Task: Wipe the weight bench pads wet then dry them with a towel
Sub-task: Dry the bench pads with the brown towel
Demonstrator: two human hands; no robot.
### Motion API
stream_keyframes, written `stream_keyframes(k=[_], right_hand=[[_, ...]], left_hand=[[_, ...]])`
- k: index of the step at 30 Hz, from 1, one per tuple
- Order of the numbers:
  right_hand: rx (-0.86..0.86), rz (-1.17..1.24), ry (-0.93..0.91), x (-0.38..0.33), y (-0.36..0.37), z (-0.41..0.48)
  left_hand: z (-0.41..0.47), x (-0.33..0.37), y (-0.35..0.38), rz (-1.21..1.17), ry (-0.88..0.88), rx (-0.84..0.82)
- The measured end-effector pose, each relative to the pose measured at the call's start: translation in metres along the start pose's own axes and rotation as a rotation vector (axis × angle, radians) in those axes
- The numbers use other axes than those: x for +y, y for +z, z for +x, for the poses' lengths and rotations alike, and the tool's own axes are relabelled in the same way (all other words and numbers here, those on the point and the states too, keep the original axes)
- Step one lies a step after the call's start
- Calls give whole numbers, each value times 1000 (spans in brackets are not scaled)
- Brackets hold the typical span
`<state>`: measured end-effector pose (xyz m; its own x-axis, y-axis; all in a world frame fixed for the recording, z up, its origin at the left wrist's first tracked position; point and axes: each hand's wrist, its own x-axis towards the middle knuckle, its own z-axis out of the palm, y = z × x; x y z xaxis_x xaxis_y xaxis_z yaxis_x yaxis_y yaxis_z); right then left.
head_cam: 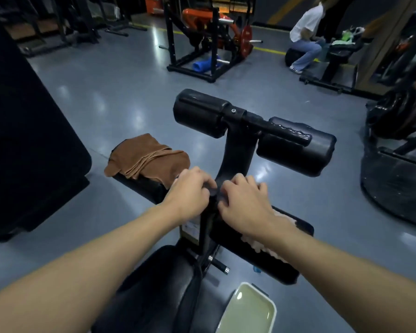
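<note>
The black weight bench stands below me, its seat pad [159,284] nearest. An upright post [235,150] carries two upper roller pads [197,114] [298,150], the right one glistening. A folded brown towel [149,157] lies on the lower left roller pad [144,186]. On the lower right roller pad [262,260] lies a pale cloth [257,246], partly under my right forearm. My left hand [190,191] grips the post's lower part with curled fingers. From the other side my right hand [245,203] curls its fingers against the same post.
A pale green tray [247,311] holding liquid sits on the floor by the seat. A large black machine [29,131] stands at left, a weight-plate machine [399,140] at right. Farther back are a rack [202,44] and a crouching person [303,37].
</note>
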<state>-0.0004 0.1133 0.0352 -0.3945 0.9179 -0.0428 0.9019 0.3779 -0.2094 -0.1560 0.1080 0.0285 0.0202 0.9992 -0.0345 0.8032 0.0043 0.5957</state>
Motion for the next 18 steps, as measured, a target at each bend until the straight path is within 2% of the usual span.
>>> stream_keyframes(k=[3,7,9,13,16,18], right_hand=[[-44,66,-68,-46,9,39],[4,350,26,-93,23,95],[-30,303,-14,-107,29,117],[-140,40,-270,-122,44,144],[-152,9,-325,-127,55,157],[-120,-57,-334,-130,61,159]], left_hand=[[8,-43,-31,17,-65,119],[23,-96,-65,71,-216,307],[32,-120,-82,1,-302,397],[54,-155,-106,-189,-485,347],[65,-165,-108,-297,-594,243],[70,-173,-110,-302,-664,273]])
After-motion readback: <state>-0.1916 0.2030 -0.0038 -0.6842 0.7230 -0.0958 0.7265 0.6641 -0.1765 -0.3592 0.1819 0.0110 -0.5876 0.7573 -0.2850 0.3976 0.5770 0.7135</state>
